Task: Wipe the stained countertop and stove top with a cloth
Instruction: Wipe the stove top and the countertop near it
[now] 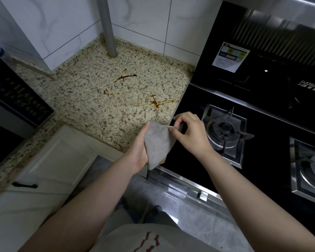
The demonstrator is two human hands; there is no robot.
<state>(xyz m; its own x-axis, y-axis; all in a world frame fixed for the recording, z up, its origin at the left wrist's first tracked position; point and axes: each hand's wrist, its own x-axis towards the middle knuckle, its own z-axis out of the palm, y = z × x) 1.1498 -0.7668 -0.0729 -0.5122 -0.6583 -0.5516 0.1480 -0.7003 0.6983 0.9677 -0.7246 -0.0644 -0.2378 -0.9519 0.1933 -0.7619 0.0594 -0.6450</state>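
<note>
Cloth hangs at centre frame, above the front corner where countertop meets stove top. Your left hand grips its left edge, fingers curled behind and thumb tip showing at the top. Your right hand pinches the upper right corner between thumb and forefinger, other fingers loosely bent.

Handling, judged from the drape: light, soft, limp. It will fold wherever unsupported. Bunch or fold it into a pad under a flat palm before wiping; a corner pinch gives no pressure. Looks dry; cannot tell for sure.

Beyond the hands, three brown stains: one near the stove edge, one mid-counter, one farther back. Streaky, possibly sticky, so expect the cloth to drag.

Right of frame, the burner grate stands proud and could snag the fabric.
</note>
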